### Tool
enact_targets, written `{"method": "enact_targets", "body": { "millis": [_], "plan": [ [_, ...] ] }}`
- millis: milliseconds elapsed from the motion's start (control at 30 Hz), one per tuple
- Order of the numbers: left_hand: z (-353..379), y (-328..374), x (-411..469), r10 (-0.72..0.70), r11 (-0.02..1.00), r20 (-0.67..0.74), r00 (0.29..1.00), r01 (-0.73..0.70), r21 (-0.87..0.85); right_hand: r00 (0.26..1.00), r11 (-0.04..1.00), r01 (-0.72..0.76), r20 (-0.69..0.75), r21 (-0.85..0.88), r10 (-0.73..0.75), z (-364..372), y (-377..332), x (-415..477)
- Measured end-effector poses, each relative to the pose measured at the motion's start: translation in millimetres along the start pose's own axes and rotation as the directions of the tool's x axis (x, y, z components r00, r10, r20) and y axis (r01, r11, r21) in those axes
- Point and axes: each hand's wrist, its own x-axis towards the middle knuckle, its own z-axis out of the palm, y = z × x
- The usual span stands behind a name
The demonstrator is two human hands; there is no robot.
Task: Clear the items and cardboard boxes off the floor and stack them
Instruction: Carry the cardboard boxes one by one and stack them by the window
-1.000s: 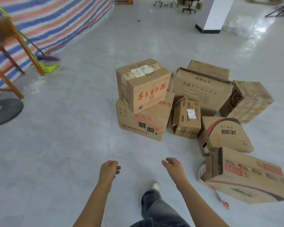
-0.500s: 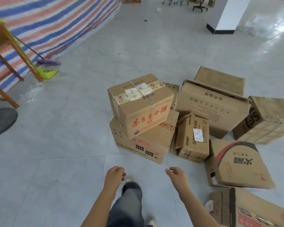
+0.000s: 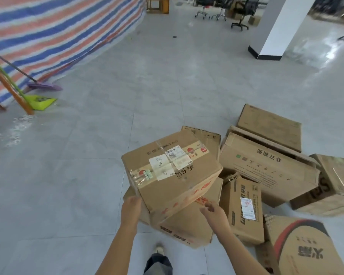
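A taped cardboard box with white labels (image 3: 171,171) sits tilted on a lower box (image 3: 187,225). My left hand (image 3: 130,206) rests against the top box's near left corner, its fingertips hidden by the box. My right hand (image 3: 213,210) hovers with loosely spread fingers at the box's front right face; I cannot tell whether it touches. More boxes lie to the right: a small upright box (image 3: 244,211), a large box with green print (image 3: 266,171), a flat box (image 3: 268,126) behind it, a tipped box (image 3: 334,185) and a box with a red-black arc (image 3: 302,249).
A striped tarp (image 3: 48,32) hangs at the left, with a purple broom (image 3: 44,86), a green dustpan (image 3: 41,101) and wooden legs (image 3: 8,86) before it. A white pillar (image 3: 276,26), office chairs (image 3: 240,8) and a wooden stool (image 3: 157,4) stand far off. Grey tile floor (image 3: 87,175) stretches left.
I have stepped closer to the pile. Both hands have risen from in front of my legs to the two near sides of the top labelled box.
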Motion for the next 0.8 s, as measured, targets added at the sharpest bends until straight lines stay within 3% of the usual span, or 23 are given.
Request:
{"method": "enact_targets", "body": {
  "millis": [200,367,500,667,800],
  "plan": [
    [28,21,29,-0.052,0.998,-0.06,0.997,0.049,-0.039,0.994,0.995,0.035,-0.105,-0.094,-0.044,-41,-49,75],
    [53,23,33,-0.168,0.985,-0.109,0.98,0.162,-0.063,0.996,0.974,0.048,-0.064,-0.222,-0.063,-71,-68,140],
    [67,18,46,-0.261,0.962,-0.22,0.94,0.235,-0.136,0.999,0.965,-0.013,0.039,-0.263,0.024,-81,-76,192],
    [90,9,39,-0.375,0.909,-0.365,0.852,0.26,-0.326,0.924,0.986,-0.125,0.349,-0.111,0.156,-86,-61,231],
    [107,6,26,-0.428,0.843,-0.384,0.818,0.209,-0.495,0.919,0.997,-0.051,0.389,-0.057,0.069,-96,-61,248]
  ]
}}
